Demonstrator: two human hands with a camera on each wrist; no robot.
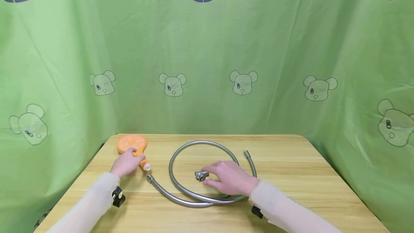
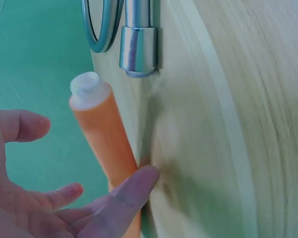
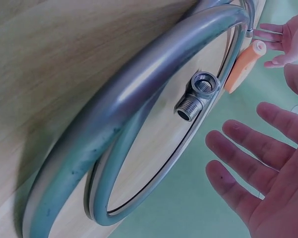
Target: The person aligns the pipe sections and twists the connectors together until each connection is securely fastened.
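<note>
An orange shower head [image 1: 132,143] lies at the table's far left, its handle [image 2: 106,134] angled toward me and ending in a white threaded tip [image 2: 87,89]. My left hand [image 1: 127,163] is at that handle with fingers spread; one fingertip overlaps the handle's side in the left wrist view, and the thumb stands apart. Inside the loop of a silver shower hose [image 1: 171,170] sits a chrome tee fitting [image 3: 196,96] with threaded ends. My right hand [image 1: 231,177] hovers close over the fitting, and the right wrist view shows its fingers extended and apart from it.
One hose end [image 1: 150,178] lies just below the shower head's tip, the other [image 1: 247,154] points away at the right. The coiled hose crosses itself near the front of the wooden table [image 1: 291,175]. A green printed curtain [image 1: 207,110] surrounds the table's back and sides.
</note>
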